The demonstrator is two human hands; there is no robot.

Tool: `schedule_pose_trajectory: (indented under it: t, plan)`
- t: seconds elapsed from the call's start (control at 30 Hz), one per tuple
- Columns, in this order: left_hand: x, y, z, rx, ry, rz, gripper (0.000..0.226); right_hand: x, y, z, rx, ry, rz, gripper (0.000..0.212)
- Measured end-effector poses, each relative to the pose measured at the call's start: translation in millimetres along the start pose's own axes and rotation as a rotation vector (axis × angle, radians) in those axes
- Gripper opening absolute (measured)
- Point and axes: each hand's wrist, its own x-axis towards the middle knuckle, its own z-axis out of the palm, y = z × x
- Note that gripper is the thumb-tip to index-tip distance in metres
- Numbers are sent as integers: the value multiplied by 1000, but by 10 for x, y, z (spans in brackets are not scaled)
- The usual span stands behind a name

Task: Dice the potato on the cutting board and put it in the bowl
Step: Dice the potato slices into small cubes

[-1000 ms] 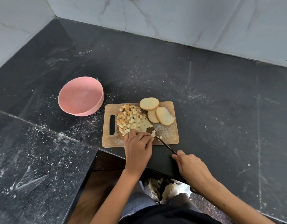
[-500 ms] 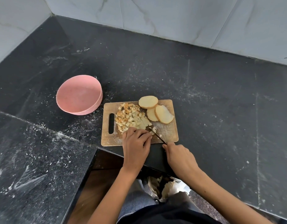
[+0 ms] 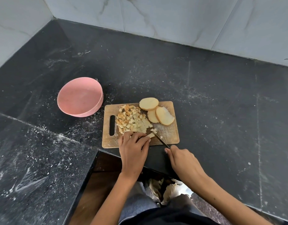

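Drawing back toward lower right, the right hand [image 3: 183, 157] grips the knife [image 3: 159, 139]; left hand [image 3: 134, 146] curls over potato strips [image 3: 150, 135] mid-frame on the cutting board [image 3: 170, 135]. Three slices [image 3: 164, 118] remain; bowl [image 3: 80, 96] upper left holds nothing yet.

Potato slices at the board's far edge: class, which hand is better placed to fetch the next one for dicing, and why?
Left. The right hand grips the knife, while the left hand holds only a small potato piece on the board, so it could release that and reach the slices.
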Motion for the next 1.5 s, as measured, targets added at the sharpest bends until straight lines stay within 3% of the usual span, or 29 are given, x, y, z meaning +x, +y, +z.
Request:
schedule_pose_trajectory:
  t: [0.43, 0.7, 1.2, 1.5]
  plan:
    - [44, 18, 36, 9, 28, 24, 14, -34, 4, 71, -88, -101, 62, 29]
    - [-65, -17, -5, 26, -26, -5, 19, -27, -30, 22, -17, -10, -16, 34]
    - [-13, -20, 30, -28, 28, 16, 19, -49, -36, 87, -145, -130, 36, 27]
    - [-1, -54, 18, -69, -8, 36, 17, 28, 5, 84, 7, -15, 22, 34]
